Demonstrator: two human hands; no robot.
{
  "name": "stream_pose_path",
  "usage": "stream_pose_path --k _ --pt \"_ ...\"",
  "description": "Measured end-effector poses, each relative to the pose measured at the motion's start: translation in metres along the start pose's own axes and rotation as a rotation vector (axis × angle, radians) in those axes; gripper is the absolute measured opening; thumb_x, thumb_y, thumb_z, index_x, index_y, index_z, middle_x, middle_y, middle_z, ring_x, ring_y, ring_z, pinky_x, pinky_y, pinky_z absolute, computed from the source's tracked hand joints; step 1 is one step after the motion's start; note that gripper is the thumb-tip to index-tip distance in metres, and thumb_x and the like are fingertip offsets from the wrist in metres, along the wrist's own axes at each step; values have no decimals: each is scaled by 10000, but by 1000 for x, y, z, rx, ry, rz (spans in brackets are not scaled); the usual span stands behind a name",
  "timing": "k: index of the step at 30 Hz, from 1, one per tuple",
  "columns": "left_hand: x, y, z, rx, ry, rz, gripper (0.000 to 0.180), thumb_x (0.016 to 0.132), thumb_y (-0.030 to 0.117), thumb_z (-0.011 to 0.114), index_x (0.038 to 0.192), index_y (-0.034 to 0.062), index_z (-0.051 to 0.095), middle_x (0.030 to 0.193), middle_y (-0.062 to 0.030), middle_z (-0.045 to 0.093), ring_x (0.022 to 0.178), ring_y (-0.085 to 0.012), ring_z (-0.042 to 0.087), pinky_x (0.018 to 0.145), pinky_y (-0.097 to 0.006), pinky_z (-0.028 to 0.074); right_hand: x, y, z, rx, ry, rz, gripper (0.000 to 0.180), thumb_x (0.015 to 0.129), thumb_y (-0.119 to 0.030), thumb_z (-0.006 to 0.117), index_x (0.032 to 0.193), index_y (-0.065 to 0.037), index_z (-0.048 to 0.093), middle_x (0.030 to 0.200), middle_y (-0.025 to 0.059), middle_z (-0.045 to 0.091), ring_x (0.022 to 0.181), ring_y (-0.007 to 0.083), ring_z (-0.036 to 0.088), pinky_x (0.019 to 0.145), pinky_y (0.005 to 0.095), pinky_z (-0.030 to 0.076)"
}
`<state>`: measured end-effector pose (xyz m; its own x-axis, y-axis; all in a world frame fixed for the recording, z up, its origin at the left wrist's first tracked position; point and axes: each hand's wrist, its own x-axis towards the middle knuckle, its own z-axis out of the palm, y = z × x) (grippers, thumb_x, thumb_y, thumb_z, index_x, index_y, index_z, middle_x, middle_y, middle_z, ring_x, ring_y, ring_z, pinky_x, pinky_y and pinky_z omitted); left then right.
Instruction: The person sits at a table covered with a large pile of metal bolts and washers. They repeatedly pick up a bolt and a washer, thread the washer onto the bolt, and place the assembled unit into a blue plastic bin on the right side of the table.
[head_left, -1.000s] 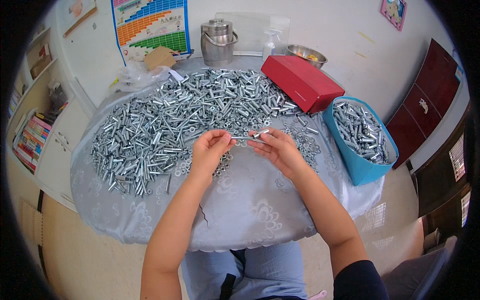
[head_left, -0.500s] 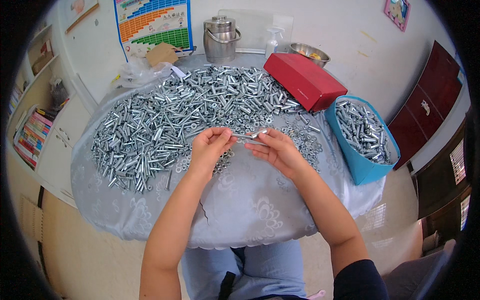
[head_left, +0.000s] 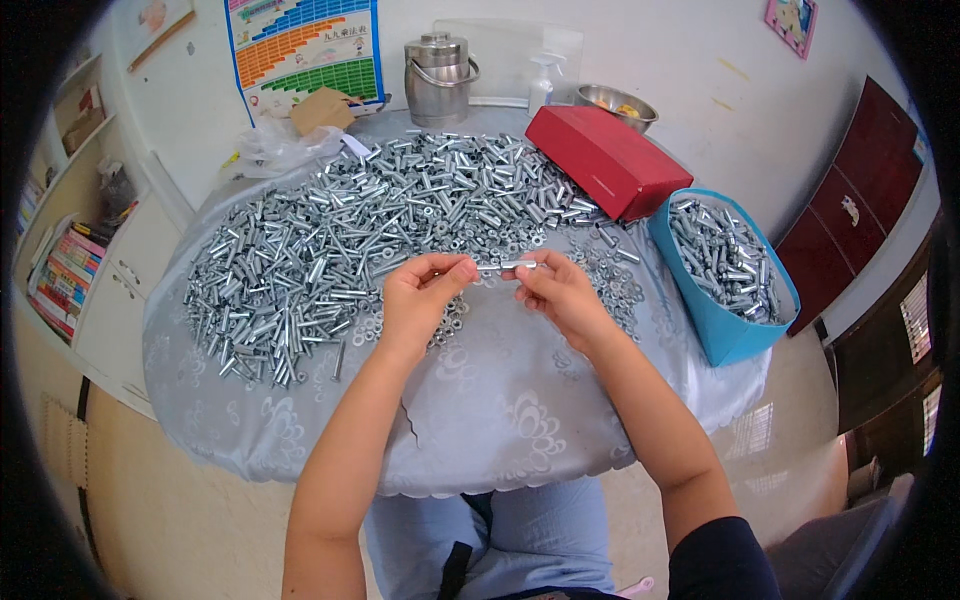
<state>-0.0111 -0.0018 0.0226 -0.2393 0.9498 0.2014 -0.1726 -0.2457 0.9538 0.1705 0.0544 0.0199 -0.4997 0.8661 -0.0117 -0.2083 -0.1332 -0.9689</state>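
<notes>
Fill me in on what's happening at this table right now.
A seated person holds one slim metal bolt between both hands, the left hand and right hand pinching its ends just above the table. A big heap of silver bolts and sleeves covers the cloth behind, a blue bin at the right holds more, and a red box lies beyond.

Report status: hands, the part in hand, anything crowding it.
Left hand and right hand both pinch one metal bolt, held level above the table. Loose bolt pile just behind; blue bin at right.
</notes>
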Motion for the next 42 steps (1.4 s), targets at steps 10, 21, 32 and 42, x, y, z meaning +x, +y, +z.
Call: stream_pose_path --k 10,21,32,42 --pt "-5 -7 7 32 -153 -80 192 804 113 628 888 -60 627 822 -111 639 733 -160 629 697 -245 522 -2 5 5 -160 -61 -33 221 798 -207 643 935 -69 538 763 24 599 671 83 536 567 206 389" --pt "-5 -5 6 -27 -129 -279 208 824 144 608 936 -30 589 851 -87 614 782 -163 619 712 -268 527 -6 -8 9 -98 55 -146 229 843 -232 590 964 -39 571 797 48 616 634 101 558 557 216 432" --pt "-10 -10 17 174 -314 -237 400 885 437 458 779 58 532 632 40 400 542 -55 342 497 -199 283 -5 6 13 -231 -48 -327 162 839 -153 590 892 0 583 750 37 595 653 91 550 591 213 442" --pt "-6 -12 4 -23 -107 -320 449 899 398 404 549 134 304 468 42 261 393 -66 228 389 -232 169 -14 -23 -4 -1015 246 -436 187 729 -189 668 873 -69 661 858 102 607 729 231 581 673 312 464"
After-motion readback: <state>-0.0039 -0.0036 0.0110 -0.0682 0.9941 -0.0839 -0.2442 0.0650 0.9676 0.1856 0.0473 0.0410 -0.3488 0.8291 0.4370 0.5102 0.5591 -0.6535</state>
